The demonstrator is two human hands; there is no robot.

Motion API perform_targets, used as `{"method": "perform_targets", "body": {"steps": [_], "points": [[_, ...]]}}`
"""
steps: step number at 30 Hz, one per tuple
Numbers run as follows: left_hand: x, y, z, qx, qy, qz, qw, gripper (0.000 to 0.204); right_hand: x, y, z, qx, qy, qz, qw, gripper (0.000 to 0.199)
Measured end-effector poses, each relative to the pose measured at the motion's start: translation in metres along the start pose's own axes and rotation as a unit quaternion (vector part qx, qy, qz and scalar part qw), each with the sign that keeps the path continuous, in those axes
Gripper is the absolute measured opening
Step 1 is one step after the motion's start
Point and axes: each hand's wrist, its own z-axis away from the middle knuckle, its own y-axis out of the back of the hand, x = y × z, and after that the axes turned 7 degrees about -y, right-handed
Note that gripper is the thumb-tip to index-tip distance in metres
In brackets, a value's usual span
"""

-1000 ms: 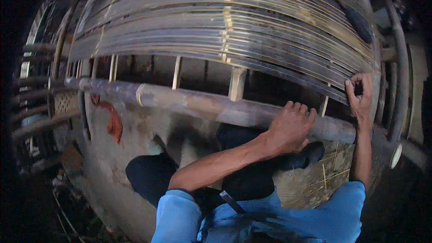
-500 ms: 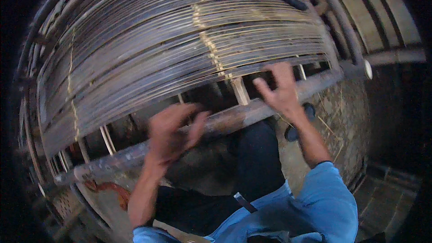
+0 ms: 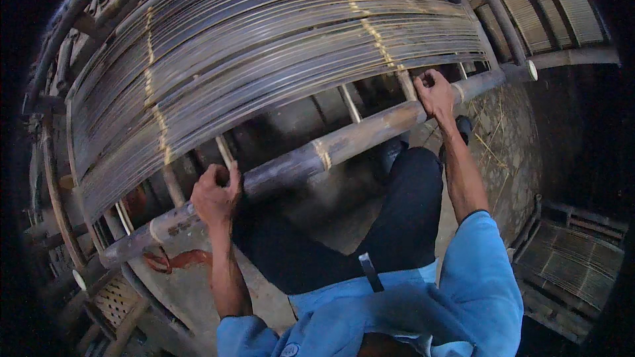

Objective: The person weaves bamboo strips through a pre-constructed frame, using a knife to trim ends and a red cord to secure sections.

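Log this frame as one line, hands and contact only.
left hand: gripping bamboo pole | right hand: gripping same pole near its far end | above: slatted bamboo panel | both closed

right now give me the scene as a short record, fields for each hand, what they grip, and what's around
left hand: left hand closed around the lower end of the bamboo pole
right hand: right hand gripping the same pole near its upper end
pole: thick, tilted, bound with a light strap near the middle
above pole: curved slatted bamboo panel tied with pale cord, on thin uprights
below: dirt floor with straw
clothing: blue sleeves, dark trousers
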Motion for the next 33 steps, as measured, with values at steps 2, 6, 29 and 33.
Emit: {"method": "perform_targets", "body": {"steps": [2,6,29,33], "points": [[0.0,0.009,-0.004,-0.037,0.015,-0.017,0.999,0.039,-0.007,0.0,0.003,0.004,0.027,0.087,0.996,0.046],[-0.004,0.009,-0.009,-0.146,0.038,-0.108,0.983,0.062,-0.015,-0.013,0.021,0.041,0.095,0.153,0.983,0.057],[-0.003,-0.002,0.005,-0.086,0.026,-0.075,0.993,0.05,-0.033,0.005,0.024,0.005,0.015,0.101,0.995,0.057],[0.005,-0.004,-0.003,-0.075,0.024,-0.028,0.997,0.051,-0.014,0.003,0.011,0.005,0.001,0.1,0.995,0.058]]}}
